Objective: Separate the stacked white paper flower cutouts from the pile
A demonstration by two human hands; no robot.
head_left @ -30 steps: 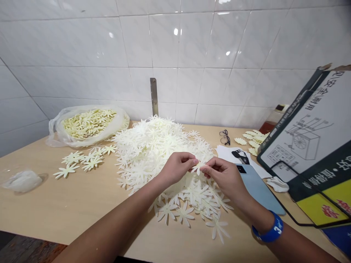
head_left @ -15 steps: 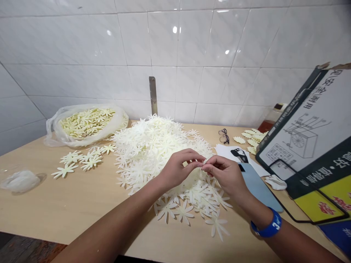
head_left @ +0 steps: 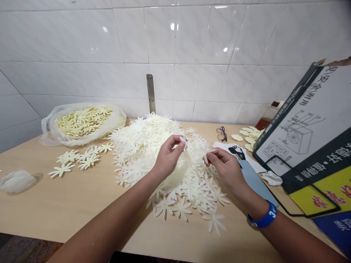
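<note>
My left hand (head_left: 168, 155) is above the heap, thumb and fingers pinched on a white flower cutout (head_left: 183, 140); only a few petals show past the fingertips. To its right, my right hand (head_left: 226, 168) pinches another small white petal-shaped piece (head_left: 205, 158), mostly covered by the fingers. A gap separates the two hands. Beneath them spreads a big heap of white flower cutouts (head_left: 145, 140), thin and many-petalled. Several lie loose at its front edge, one flower cutout (head_left: 214, 220) apart from the others.
A clear plastic bag (head_left: 49, 126) of yellowish flower pieces stands at the back left, with several loose yellowish flowers (head_left: 87, 160) before it. A crumpled bag (head_left: 18, 180) lies far left. Glasses (head_left: 222, 133), a light blue phone (head_left: 256, 182) and a large printed box (head_left: 301, 138) are on the right.
My hands, fingertips together before, have moved apart, the left one up and leftward. Each now shows a white piece at its fingertips. The view has shifted slightly.
</note>
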